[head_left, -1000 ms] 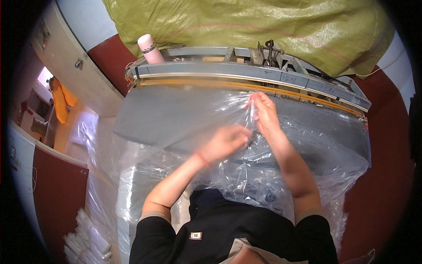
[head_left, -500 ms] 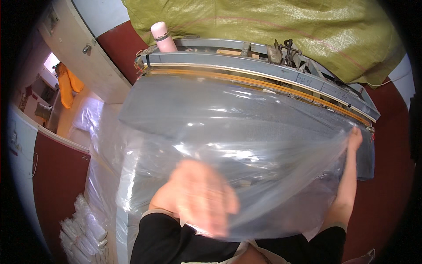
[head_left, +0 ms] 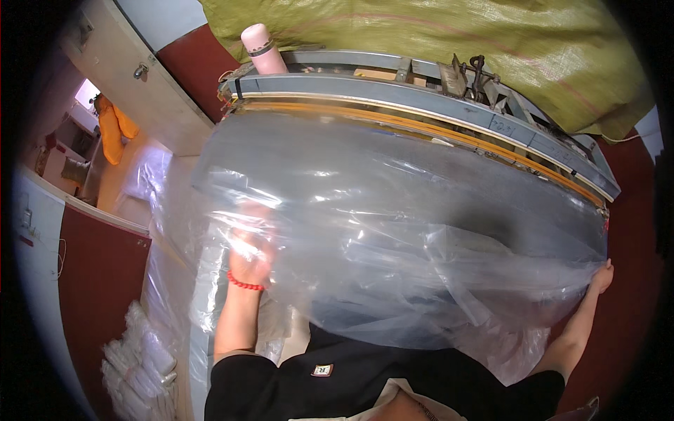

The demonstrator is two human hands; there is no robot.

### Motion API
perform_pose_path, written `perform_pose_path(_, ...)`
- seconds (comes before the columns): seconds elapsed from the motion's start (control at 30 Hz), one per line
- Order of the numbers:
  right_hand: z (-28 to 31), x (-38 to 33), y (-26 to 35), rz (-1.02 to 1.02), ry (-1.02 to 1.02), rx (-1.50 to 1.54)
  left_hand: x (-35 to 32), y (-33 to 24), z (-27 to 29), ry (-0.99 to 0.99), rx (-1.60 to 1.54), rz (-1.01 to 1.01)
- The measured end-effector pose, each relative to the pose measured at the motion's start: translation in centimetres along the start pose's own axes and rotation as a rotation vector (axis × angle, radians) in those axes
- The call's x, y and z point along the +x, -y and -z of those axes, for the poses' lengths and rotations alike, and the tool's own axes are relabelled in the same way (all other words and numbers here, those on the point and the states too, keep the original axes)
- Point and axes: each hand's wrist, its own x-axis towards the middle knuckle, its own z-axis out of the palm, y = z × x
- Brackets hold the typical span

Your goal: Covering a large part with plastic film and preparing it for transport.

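A wide sheet of clear plastic film [head_left: 393, 203] lies over the grey worktop of a long bench and hangs in folds toward my body. At its right edge, my right hand [head_left: 602, 276] is closed, pinching the film near the bench's right end. On the left, my left hand [head_left: 253, 242], with a red bead bracelet [head_left: 245, 282] at the wrist, is at the film. Glare and blur hide its fingers, and I cannot tell whether it grips the plastic.
Along the bench's far side runs a grey metal beam [head_left: 393, 93] with orange strips [head_left: 393, 118]. A pink flask [head_left: 263, 49] stands behind its left end. Folded clear bags [head_left: 140, 361] are piled at lower left. A green woven sheet [head_left: 449, 35] hangs behind, and a door [head_left: 151, 84] stands left.
My left hand has moved left and away from my body, to the film's left part. My right hand has drawn the film's edge nearer and to the right.
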Motion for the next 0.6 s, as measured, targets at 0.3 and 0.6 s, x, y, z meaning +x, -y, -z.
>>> perform_pose_path(0.3, -0.6, -2.1, 1.5, 0.222, 0.026, -0.202, 16.7, -5.2, 0.8, -0.088, 1.966, -1.001)
perform_pose_path(0.6, -0.8, -1.7, 0.4, 0.246, -0.056, -0.197, 15.3, 2.5, -4.5, 0.213, 1.66, -1.152)
